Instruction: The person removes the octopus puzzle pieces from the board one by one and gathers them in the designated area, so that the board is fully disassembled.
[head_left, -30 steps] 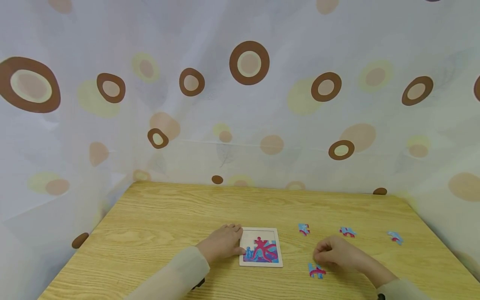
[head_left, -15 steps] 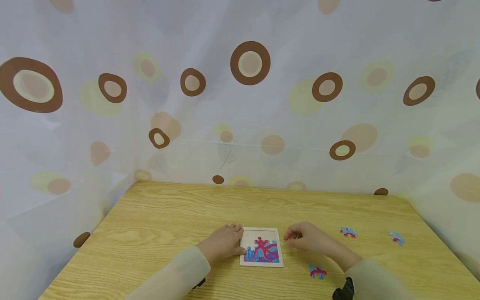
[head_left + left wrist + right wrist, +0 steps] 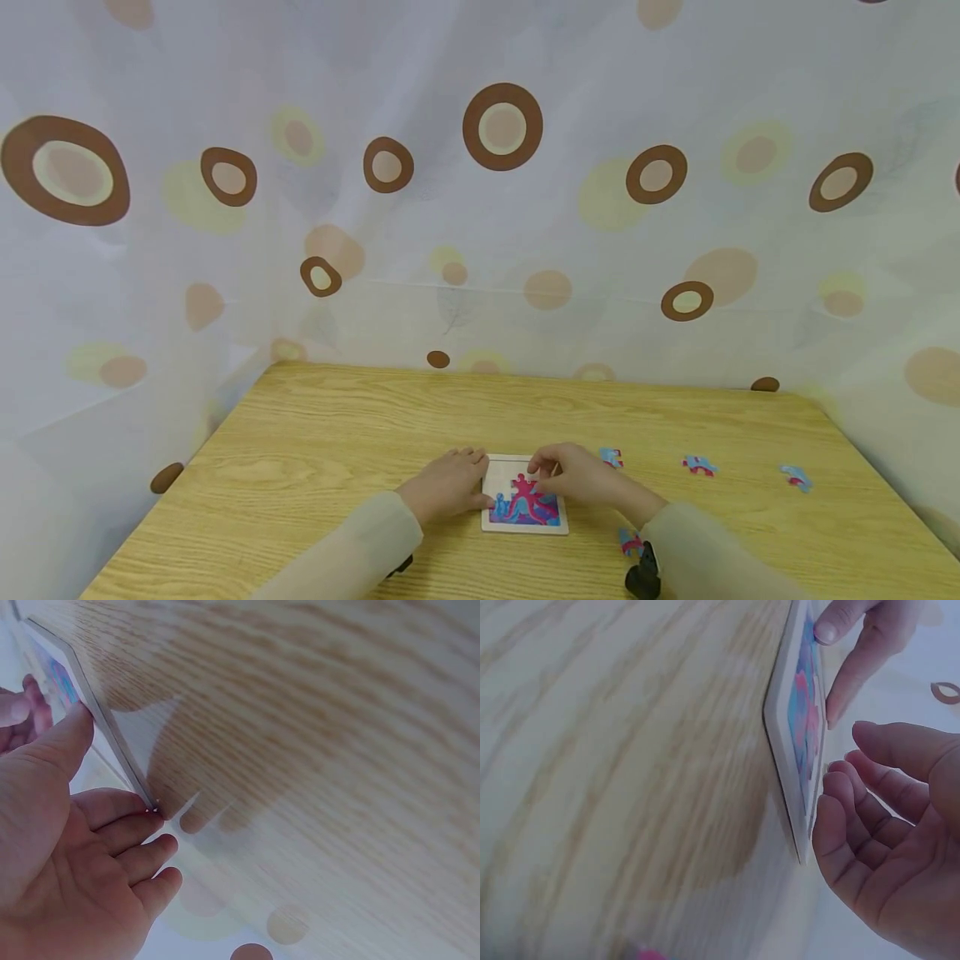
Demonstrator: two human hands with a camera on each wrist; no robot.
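Left hand (image 3: 447, 483), fingers spread, touches the puzzle tray (image 3: 525, 529) at left; right hand (image 3: 576, 475), thumb and fingers apart, hovers over its right.

1. This is a screened-off table (image 3: 330, 475) — whether in a home, lab or office cannot be told.
2. Its wood-grain top lies under the left hand (image 3: 447, 482) and right hand (image 3: 579, 477).
3. Beyond both hands, and well out to either side — pale sheeting (image 3: 427, 229) with brown, peach and yellow spots.
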